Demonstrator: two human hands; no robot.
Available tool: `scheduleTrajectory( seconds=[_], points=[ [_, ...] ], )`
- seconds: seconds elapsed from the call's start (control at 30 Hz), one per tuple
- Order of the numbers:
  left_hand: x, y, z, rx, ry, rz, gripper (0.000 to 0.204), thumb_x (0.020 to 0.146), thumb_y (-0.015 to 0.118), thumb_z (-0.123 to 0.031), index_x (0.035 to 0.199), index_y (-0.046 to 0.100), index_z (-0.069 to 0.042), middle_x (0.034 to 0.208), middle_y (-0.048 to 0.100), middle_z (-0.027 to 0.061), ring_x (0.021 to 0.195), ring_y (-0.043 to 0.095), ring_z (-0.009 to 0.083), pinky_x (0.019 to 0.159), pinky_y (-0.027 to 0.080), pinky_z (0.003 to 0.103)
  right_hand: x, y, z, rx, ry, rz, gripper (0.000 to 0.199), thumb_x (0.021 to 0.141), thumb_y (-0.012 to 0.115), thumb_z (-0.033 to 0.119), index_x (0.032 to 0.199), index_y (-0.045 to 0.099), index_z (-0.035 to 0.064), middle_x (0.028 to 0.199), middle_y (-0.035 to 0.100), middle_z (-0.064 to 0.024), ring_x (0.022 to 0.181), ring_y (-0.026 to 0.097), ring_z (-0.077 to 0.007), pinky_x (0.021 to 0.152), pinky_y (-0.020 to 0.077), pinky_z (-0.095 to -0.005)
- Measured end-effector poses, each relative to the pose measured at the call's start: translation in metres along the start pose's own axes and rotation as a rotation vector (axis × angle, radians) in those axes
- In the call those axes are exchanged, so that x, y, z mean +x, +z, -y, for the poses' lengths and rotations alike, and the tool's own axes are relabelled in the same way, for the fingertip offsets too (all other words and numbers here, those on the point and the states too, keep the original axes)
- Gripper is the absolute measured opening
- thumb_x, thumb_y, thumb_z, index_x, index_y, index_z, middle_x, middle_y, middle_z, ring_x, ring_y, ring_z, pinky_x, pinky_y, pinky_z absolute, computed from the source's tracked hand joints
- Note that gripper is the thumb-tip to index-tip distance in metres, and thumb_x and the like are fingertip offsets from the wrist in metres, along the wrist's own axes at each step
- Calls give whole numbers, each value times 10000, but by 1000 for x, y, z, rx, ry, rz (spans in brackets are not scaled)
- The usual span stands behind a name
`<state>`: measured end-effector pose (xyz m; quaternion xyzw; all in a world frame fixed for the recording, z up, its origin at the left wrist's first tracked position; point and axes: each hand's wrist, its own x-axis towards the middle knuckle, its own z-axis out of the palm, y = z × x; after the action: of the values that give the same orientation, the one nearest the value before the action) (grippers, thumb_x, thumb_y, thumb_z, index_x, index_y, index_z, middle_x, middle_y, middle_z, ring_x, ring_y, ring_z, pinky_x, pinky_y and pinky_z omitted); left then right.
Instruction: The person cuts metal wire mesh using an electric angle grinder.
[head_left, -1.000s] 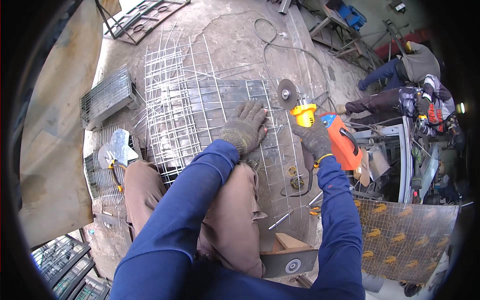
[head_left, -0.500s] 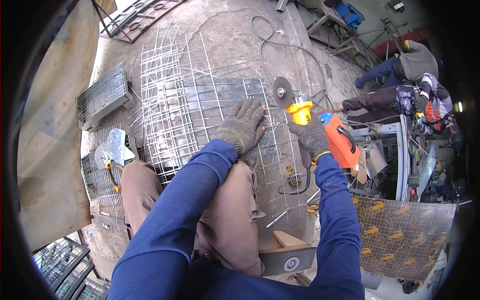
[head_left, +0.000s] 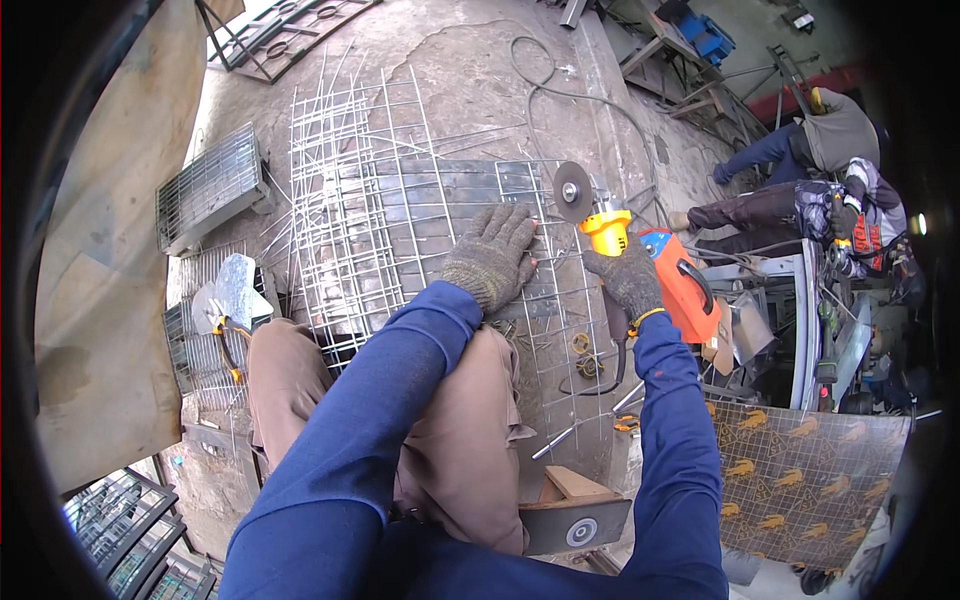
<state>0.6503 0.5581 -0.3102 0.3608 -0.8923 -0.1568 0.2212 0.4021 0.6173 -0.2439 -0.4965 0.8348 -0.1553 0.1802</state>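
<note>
My right hand [head_left: 628,282], in a dark knit work glove, is closed round a yellow angle grinder [head_left: 606,232]. The grinder's cutting disc [head_left: 573,192] points away from me, near the right edge of the wire mesh [head_left: 425,175]. My left hand [head_left: 490,258], gloved too, lies flat with fingers stretched out, pressing on the mesh. Several layers of wire grid overlap towards the left, over dark flat metal strips [head_left: 462,190]. Whether the disc touches a wire, I cannot tell.
Right of the grinder stands an orange machine [head_left: 685,290] with a black handle. A cable [head_left: 535,85] winds across the floor beyond. A metal grate box [head_left: 212,190] and a disc tool [head_left: 225,295] lie left. Two people [head_left: 840,130] work at the far right beside a metal frame [head_left: 808,330].
The whole view has shifted slightly, moving most things a little right and down. My left hand still presses the mesh, and my right hand keeps the grinder in nearly the same place.
</note>
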Motion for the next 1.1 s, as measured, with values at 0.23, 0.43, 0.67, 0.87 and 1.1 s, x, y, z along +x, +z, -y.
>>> scheduleTrajectory(
  seconds=[0.23,0.43,0.67,0.87,1.1],
  points=[
    [-1,-1,1,9,1,37,601,1032,495,-404,1513,443,-47,1617,378,178,1524,302,353,1286,172,477,2,0,0,3,18,16,671,713,853,422,1174,628,-9,1004,701,-170,886,682,-307,789,539,-443],
    [-1,-2,0,4,-2,40,596,1040,484,-409,1513,442,-49,1622,371,177,1529,294,354,1289,168,478,2,2,1,-8,-3,-6,672,708,863,421,1167,629,-12,994,703,-163,874,680,-294,785,540,-439],
    [-1,-2,-1,-24,-21,26,579,1033,503,-399,1491,463,-48,1625,369,177,1526,304,353,1286,184,473,1,3,1,-20,9,-11,657,710,864,419,1148,637,-15,966,708,-160,844,684,-296,765,544,-432],
    [-1,1,1,-20,-19,30,579,1030,505,-394,1492,461,-47,1630,361,175,1528,302,351,1286,184,469,-2,1,7,-33,31,25,664,710,861,420,1151,633,-21,979,712,-173,863,694,-300,764,544,-433],
    [-1,4,0,-16,-13,-39,574,1002,547,-378,1471,488,-52,1586,431,163,1503,347,331,1279,197,473,4,6,6,-11,33,5,614,728,860,374,1148,632,-12,960,712,-152,814,678,-268,731,546,-423]
  ],
)
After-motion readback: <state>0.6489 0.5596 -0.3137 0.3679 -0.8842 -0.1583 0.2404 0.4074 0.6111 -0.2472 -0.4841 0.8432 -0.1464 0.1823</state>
